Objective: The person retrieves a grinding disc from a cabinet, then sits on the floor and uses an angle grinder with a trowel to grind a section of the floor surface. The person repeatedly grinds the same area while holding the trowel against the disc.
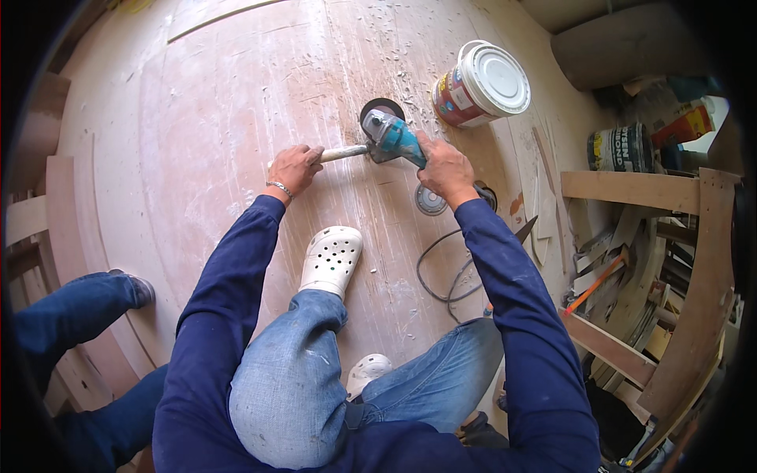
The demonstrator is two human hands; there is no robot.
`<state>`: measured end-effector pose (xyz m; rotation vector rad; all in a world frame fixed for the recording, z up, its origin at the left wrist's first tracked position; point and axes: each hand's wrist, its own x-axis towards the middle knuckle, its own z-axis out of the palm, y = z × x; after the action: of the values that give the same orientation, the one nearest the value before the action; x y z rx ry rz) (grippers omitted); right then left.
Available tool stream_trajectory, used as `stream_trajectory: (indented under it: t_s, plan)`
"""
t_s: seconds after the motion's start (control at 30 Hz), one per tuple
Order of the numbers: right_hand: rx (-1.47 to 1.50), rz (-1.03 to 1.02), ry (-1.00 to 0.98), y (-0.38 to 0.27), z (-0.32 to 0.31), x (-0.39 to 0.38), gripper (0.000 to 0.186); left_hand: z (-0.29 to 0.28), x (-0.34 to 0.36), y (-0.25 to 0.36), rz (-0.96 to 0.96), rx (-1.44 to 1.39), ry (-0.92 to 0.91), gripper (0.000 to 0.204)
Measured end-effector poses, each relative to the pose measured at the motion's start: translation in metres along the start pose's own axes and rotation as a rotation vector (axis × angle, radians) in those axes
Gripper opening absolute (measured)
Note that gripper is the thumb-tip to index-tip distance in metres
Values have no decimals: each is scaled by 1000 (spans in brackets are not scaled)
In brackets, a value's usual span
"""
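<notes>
Teal angle grinder [392,138] on the large wooden panel [221,118], disc end pointing away from the person, body axis slanting back toward the right hand [445,167], which grips it; side handle [344,153] projects leftward, clasped by the left hand [294,168]. Paint can [481,84] just right.
</notes>
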<state>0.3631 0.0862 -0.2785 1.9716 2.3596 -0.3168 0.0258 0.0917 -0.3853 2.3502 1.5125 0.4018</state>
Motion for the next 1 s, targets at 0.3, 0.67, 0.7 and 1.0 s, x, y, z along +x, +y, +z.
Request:
stream_trajectory:
  t_s: [0.3,0.67,0.7,1.0]
  plan:
    - [5,17,7,-4,6,-3,70,-1,1,1,-11,13,-27,23]
    - [126,295,-17,22,10,-41,87,-9,-1,13,-203,-41,-180,27]
    - [124,335,-15,20,10,-44,88,-9,0,15,-223,-32,-203,26]
    - [110,307,-108,10,31,-66,86,-21,-5,47,-360,-62,-261,28]
